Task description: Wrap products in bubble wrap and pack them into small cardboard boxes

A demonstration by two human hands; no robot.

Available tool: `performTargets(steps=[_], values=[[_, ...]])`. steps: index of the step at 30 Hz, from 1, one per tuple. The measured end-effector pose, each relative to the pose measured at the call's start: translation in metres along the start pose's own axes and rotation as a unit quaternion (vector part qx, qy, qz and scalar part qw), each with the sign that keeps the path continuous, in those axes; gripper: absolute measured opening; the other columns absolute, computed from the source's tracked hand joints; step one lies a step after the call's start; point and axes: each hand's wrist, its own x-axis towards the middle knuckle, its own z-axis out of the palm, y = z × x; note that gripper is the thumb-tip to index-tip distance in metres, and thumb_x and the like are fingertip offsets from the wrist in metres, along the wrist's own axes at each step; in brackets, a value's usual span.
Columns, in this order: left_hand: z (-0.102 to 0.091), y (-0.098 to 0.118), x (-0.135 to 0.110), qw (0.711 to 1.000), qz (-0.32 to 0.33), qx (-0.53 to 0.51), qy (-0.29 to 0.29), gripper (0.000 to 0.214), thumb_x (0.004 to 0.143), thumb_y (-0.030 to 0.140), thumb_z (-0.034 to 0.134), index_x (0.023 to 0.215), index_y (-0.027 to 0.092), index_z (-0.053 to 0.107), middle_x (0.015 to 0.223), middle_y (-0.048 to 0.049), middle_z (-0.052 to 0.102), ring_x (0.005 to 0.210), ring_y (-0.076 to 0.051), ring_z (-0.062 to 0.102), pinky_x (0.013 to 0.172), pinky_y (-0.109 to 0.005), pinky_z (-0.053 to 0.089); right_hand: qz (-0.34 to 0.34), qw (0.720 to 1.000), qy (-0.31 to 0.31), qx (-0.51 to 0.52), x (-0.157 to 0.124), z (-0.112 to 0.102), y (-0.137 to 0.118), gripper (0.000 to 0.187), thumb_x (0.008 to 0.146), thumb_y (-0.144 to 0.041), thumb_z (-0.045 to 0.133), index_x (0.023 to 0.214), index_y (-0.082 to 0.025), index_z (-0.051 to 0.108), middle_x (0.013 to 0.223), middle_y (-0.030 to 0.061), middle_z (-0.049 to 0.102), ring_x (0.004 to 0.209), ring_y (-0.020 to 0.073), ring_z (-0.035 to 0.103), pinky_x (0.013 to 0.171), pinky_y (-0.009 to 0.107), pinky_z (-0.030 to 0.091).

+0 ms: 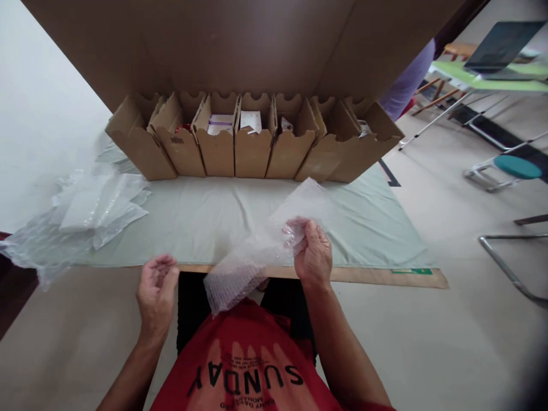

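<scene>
A clear piece of bubble wrap [240, 268] stretches from above the table cloth down over the table's front edge, in front of my red shirt. My right hand [314, 254] grips it near its upper part, thumb and fingers closed on the film. Off to the left, my left hand [158, 288] hovers by the table edge, fingers loosely curved and apart, touching nothing. Beyond it lies a heap of clear bubble wrap [98, 208] at the table's left end.
A row of several cardboard bins [250, 157] stands at the back, some holding small boxes, before a tall cardboard panel [240, 45]. A pale green cloth [201, 211] covers the table. At right are a laptop [505, 51], a teal stool [518, 166] and a person's purple sleeve [409, 77].
</scene>
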Motion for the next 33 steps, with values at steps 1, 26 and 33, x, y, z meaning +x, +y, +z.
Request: performTargets(steps=[1,26,33], values=[[0.005,0.010,-0.001,0.995,0.074,0.050,-0.046,0.037,0.082,0.039,0.073,0.113,0.021,0.065,0.116,-0.0086,0.068,0.110,-0.023,0.066,0.100,-0.038,0.051,0.002,1.000,-0.014,-0.008,0.001,0.005,-0.002,0.034,0.079,-0.053,0.075,0.089,-0.021,0.072,0.085,0.0037,0.076,0.073,0.0174,0.069,0.049,0.024,0.049],[0.109,0.039,0.009,0.968,0.170,0.118,-0.145,0.023,0.088,0.033,0.058,0.094,0.018,0.075,0.091,-0.0067,0.080,0.085,-0.020,0.074,0.084,-0.030,0.056,0.042,0.948,-0.264,-0.172,-0.031,0.002,0.023,0.078,0.070,-0.064,0.080,0.134,-0.024,0.061,0.135,0.0134,0.066,0.121,0.0302,0.065,0.097,0.045,0.055],[0.106,0.049,0.027,0.952,-0.152,-0.157,-0.212,0.027,0.076,0.041,0.074,0.085,0.016,0.067,0.089,-0.0071,0.079,0.074,-0.019,0.074,0.059,-0.027,0.057,-0.018,0.974,-0.110,-0.195,0.005,-0.008,0.018,0.024,0.081,-0.043,0.070,0.087,-0.019,0.069,0.066,-0.0009,0.066,0.060,0.0140,0.061,0.064,0.031,0.055]])
